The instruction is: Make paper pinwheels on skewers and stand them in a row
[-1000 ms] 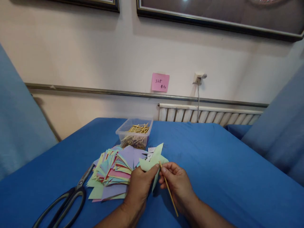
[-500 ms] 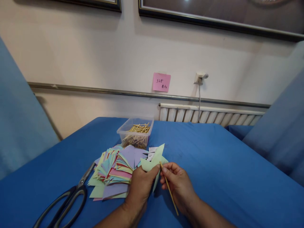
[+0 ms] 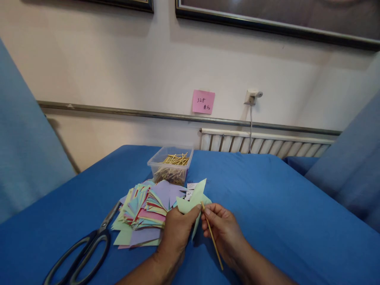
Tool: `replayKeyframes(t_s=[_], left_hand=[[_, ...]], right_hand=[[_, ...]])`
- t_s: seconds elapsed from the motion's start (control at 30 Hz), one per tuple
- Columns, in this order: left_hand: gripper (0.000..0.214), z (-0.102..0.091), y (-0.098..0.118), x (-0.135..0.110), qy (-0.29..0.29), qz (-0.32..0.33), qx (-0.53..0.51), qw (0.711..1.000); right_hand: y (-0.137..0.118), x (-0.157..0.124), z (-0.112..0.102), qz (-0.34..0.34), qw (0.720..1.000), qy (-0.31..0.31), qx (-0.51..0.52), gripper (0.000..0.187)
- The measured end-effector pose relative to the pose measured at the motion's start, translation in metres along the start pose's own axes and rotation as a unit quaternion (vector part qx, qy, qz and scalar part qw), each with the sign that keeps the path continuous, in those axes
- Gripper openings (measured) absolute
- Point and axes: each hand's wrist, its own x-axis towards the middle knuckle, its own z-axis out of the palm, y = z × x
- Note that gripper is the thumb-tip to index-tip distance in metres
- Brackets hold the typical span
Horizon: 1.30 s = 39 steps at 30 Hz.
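Note:
A pale green paper pinwheel [image 3: 194, 198] with pointed blades is pinched in my left hand [image 3: 177, 226], its thumb pressed near the middle. My right hand [image 3: 223, 225] is closed on a thin wooden stick [image 3: 212, 236]. The stick's upper end meets the pinwheel beside my left thumb; its lower end slants down to the right. Fingers hide the exact joint between stick and paper. Just left of my left hand lies a pile of coloured paper pieces [image 3: 145, 209] in green, purple, pink, blue and red.
Behind the pile stands a clear plastic box [image 3: 170, 162] of many thin sticks. Large black-handled scissors [image 3: 89, 249] lie open at left. A small white printed card [image 3: 190, 190] sits behind the pinwheel. Blue cloth [image 3: 282, 206] covers the table; a radiator [image 3: 264, 142] lines the wall.
The view has shifted very slightly. Both hands keep their hold on the pinwheel and the stick, with hardly any visible movement.

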Motion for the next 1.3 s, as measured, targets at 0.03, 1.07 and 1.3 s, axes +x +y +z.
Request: replayKeyframes(t_s=[0.03, 1.07, 1.3], left_hand=[[0.036, -0.0001, 0.0002, -0.0002, 0.0, 0.0, -0.001, 1.0], [0.032, 0.0003, 0.0013, -0.0001, 0.016, 0.021, 0.014, 1.0], [0.032, 0.0004, 0.001, 0.0015, 0.015, 0.018, 0.003, 1.0]], right_hand=[[-0.0002, 0.0, 0.0002, 0.001, 1.0, -0.001, 0.002, 0.031], [-0.0014, -0.0017, 0.0007, -0.021, 1.0, -0.018, -0.007, 0.031], [-0.0039, -0.0034, 0.0034, -0.034, 0.999, -0.02, -0.018, 0.027]])
